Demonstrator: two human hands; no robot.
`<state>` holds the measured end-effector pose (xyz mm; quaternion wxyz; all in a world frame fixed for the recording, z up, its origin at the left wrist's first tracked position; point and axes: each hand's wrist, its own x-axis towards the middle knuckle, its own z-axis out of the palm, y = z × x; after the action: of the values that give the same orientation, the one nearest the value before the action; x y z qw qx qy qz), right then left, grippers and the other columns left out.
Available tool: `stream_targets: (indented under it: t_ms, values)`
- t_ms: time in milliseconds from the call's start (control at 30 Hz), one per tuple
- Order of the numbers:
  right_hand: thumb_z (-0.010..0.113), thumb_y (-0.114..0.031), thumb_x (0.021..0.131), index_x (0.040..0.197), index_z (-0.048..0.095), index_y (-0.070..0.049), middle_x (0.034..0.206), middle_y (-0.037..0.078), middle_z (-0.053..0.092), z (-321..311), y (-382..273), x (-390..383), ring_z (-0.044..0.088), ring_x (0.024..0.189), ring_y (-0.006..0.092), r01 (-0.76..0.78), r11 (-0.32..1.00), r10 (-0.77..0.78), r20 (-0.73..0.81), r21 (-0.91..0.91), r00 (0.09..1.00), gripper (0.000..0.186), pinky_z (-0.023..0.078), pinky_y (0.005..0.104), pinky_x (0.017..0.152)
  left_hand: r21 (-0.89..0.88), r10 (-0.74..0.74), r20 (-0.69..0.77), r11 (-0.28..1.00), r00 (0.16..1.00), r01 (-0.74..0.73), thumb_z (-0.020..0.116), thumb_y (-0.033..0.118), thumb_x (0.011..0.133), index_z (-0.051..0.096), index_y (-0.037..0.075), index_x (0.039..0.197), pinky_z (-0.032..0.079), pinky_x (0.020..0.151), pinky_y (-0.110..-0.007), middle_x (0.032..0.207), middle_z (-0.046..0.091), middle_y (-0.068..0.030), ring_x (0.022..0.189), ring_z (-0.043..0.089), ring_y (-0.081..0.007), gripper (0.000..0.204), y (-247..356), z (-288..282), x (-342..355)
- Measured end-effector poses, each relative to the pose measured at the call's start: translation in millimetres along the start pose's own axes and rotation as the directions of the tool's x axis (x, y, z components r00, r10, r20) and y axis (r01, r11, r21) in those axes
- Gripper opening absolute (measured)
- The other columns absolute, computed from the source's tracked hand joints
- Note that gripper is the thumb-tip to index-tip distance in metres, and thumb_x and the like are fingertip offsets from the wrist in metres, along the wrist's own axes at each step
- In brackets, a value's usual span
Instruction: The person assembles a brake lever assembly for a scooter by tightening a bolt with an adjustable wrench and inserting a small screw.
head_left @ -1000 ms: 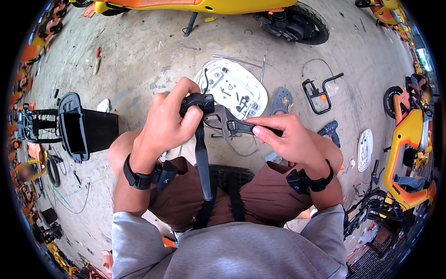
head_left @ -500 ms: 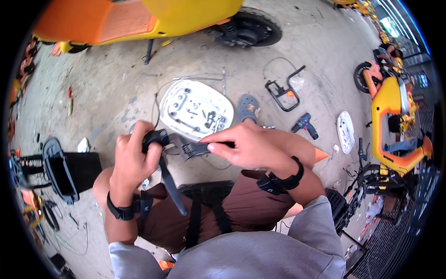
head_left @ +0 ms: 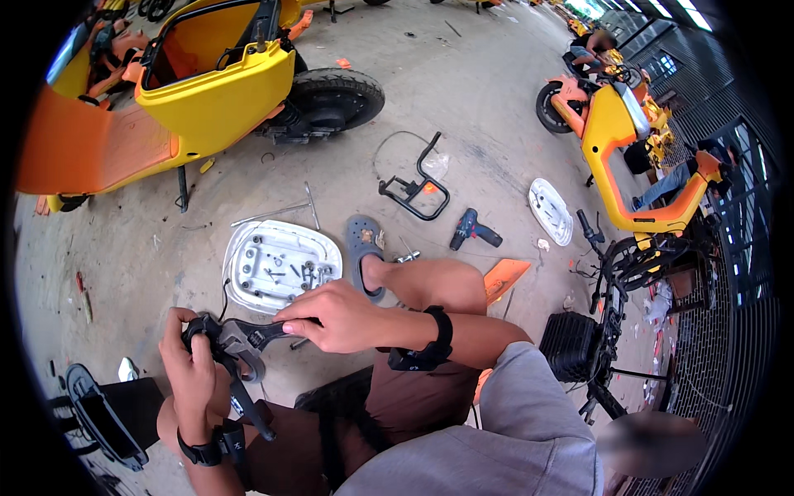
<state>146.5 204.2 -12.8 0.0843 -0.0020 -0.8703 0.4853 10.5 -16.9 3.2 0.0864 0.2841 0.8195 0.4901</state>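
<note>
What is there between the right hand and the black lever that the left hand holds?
In the head view, an adjustable wrench lies there: the right hand holds its handle, and its head is at the black lever.

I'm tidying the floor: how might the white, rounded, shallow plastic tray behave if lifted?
The white, rounded, shallow tray looks like moulded plastic, so it's probably light and fairly stiff. Its small dark metal parts appear loose, so they might slide or roll if it tilts.

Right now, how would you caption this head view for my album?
The left hand grips a black lever assembly, the right hand an adjustable wrench, near a white tray of small parts.
</note>
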Motion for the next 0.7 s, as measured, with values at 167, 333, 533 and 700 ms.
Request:
stream_targets:
  t_ms: [167, 333, 533, 700]
  values:
    - [0.071, -0.012, 0.082, 0.097, 0.073, -0.005, 0.073, 0.008, 0.067, -2.3, -10.3, -5.2, 0.063, 0.058, 0.023, 0.133, 0.984, -0.144, -0.092, -0.121, 0.985, 0.017, 0.048, 0.0312, 0.052, -0.155, -0.168, 0.083, 0.972, 0.982, 0.179, 0.046, 0.004, 0.081, 0.052, -0.001, 0.088, 0.036, 0.048, -0.026, 0.057, 0.046, -0.0011, 0.052, 0.044, -0.0065, 0.01, 15.7, -2.7, 6.0]
    - [0.077, -0.008, 0.074, 0.098, 0.073, -0.005, 0.076, 0.005, 0.068, 2.2, -8.0, -0.3, 0.062, 0.058, 0.0201, 0.309, 0.893, -0.366, -0.129, -0.326, 0.922, 0.025, 0.047, 0.0308, 0.05, -0.302, -0.159, 0.131, 0.934, 0.979, 0.192, 0.049, 0.005, 0.084, 0.053, 0.0, 0.088, 0.036, 0.049, -0.026, 0.061, 0.05, -0.0008, 0.055, 0.044, -0.0058, 0.008, -1.2, -4.7, 5.8]
    - [0.079, -0.008, 0.07, 0.103, 0.072, -0.006, 0.081, 0.002, 0.067, -8.1, -7.7, -0.7, 0.061, 0.062, 0.0155, 0.409, 0.759, -0.509, -0.069, -0.507, 0.858, 0.033, 0.044, 0.0293, 0.056, -0.468, -0.29, 0.285, 0.79, 0.914, 0.397, 0.047, 0.007, 0.087, 0.056, 0.001, 0.089, 0.034, 0.049, -0.023, 0.067, 0.051, 0.0031, 0.058, 0.043, -0.0032, 0.011, 0.8, -2.4, 7.0]
    - [0.078, -0.007, 0.073, 0.105, 0.071, -0.006, 0.089, 0.002, 0.066, -16.5, -0.2, 6.3, 0.061, 0.067, 0.015, 0.5, 0.6, -0.635, 0.008, -0.624, 0.772, 0.032, 0.043, 0.027, 0.057, -0.492, -0.443, 0.451, 0.601, 0.775, 0.63, 0.045, 0.01, 0.09, 0.058, 0.005, 0.09, 0.028, 0.039, -0.02, 0.065, 0.048, 0.006, 0.047, 0.038, -0.0016, 0.015, 2.2, 1.2, 15.1]
